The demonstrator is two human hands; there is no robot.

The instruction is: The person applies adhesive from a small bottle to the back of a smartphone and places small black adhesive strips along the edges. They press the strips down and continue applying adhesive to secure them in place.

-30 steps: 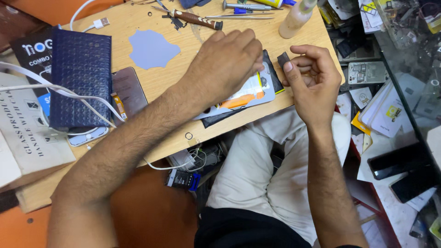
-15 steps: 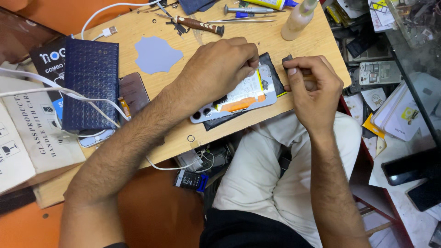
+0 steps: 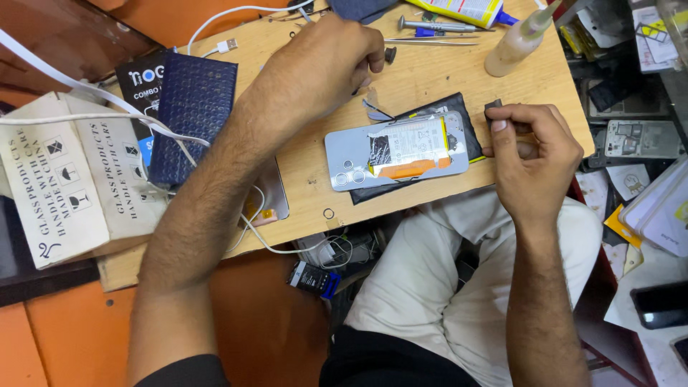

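The right hand (image 3: pixel 534 154) is closed in a narrow pinch on a small dark part (image 3: pixel 493 106), thumb and forefinger gripping it at the right edge of the wooden board (image 3: pixel 430 72), just off the right end of the opened phone (image 3: pixel 396 150). What the part is cannot be made out; only its dark top edge shows above the fingers. The left hand (image 3: pixel 326 61) hovers over the middle of the board with its fingers curled inward, and from above I cannot tell whether it holds anything; a small dark knob (image 3: pixel 390 54) lies just beside its fingertips. The phone lies back-open between the two hands, nearer the board's front edge, its long axis running left to right, camera holes at the left end and an orange strip (image 3: pixel 408 170) along its lower side; it rests on a black mat (image 3: pixel 459 107). The pinched part sits to the phone's right, so the right hand is the nearer one to that end, while the left hand lies above and left of it. At the far edge lie tweezers (image 3: pixel 430 41), a screwdriver (image 3: pixel 437 26) and a squeeze bottle (image 3: pixel 519 39). A blue textured case (image 3: pixel 193 115) sits at the left, crossed by white cables (image 3: pixel 93 118). The bottle's tip and a yellow tube (image 3: pixel 466 8) are cut off by the top of the view.
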